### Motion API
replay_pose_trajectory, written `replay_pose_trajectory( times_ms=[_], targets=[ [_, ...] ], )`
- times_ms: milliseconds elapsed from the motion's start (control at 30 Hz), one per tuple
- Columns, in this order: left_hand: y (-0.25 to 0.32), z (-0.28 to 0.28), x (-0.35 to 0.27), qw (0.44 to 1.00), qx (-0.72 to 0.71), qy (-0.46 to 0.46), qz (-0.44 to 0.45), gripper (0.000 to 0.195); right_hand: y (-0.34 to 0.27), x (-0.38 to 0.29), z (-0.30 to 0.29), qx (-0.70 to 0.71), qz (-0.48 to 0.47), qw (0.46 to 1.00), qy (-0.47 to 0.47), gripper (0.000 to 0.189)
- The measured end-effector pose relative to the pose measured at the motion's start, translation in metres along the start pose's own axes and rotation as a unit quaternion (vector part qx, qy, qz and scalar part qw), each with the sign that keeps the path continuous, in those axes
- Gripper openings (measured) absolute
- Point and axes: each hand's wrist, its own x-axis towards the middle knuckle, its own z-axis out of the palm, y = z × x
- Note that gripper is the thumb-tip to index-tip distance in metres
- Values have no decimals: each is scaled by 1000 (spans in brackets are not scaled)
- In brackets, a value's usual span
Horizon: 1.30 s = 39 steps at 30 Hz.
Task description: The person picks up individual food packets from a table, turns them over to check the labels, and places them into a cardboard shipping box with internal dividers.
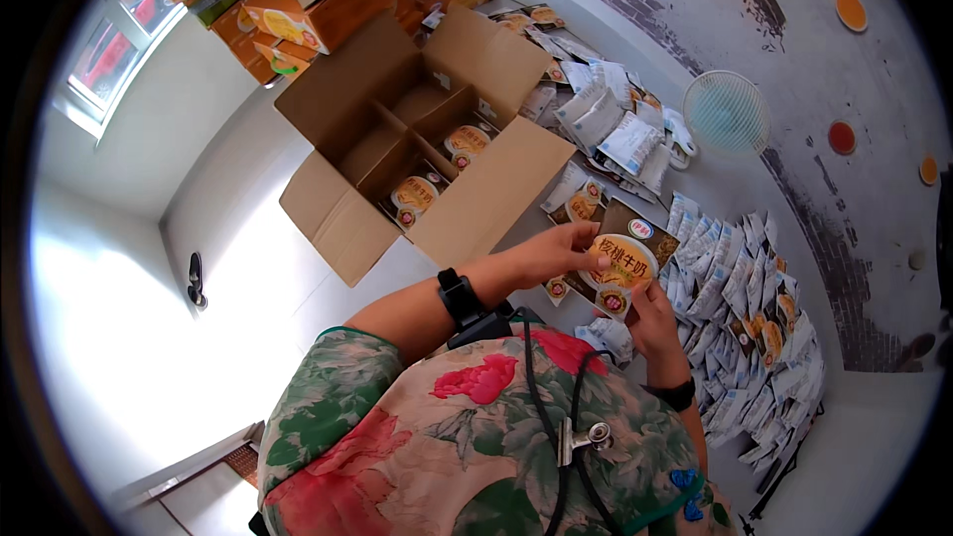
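Both hands hold one brown printed pouch (624, 257) with a picture of a bowl and the Yili logo, its front facing up. My left hand (569, 257) pinches its left edge, thumb on top. At the lower right edge, my right hand (655, 320) grips it. Beneath and left of it lies another pouch (584, 202) of the same print. Beyond my left arm stands an open cardboard box (495, 193), its flaps spread, divided by cardboard partitions. Two compartments on the side nearer me contain brown pouches (415, 195); others show bare cardboard.
Many silvery-white-backed pouches (715, 268) are stacked in rows at right. A looser heap of pouches (625, 138) lies beyond, beside a pale mesh basket (726, 112). Orange printed cartons (357, 7) are piled behind the box. A window (123, 45) is at upper left.
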Motion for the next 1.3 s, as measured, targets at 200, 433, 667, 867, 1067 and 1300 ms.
replay_pose_trajectory(
  times_ms=[200,433,667,867,1067,1300],
  targets=[
    [-12,-17,-9,993,-116,7,-15,46,3,11,-4,-98,-41,993,-57,53],
    [26,-74,-36,989,-129,75,15,49,-16,20,3,-63,-23,996,-66,63],
    [133,-203,-62,927,128,344,71,37,-9,20,-18,-33,-39,999,-2,61],
    [184,-318,-53,806,406,424,-81,40,-7,20,-16,11,-50,997,59,61],
    [203,-346,-7,676,529,389,-334,44,-3,18,-11,30,-74,990,114,57],
    [173,-409,6,649,581,325,-369,43,1,19,-5,42,-85,987,132,55]
  ],
)
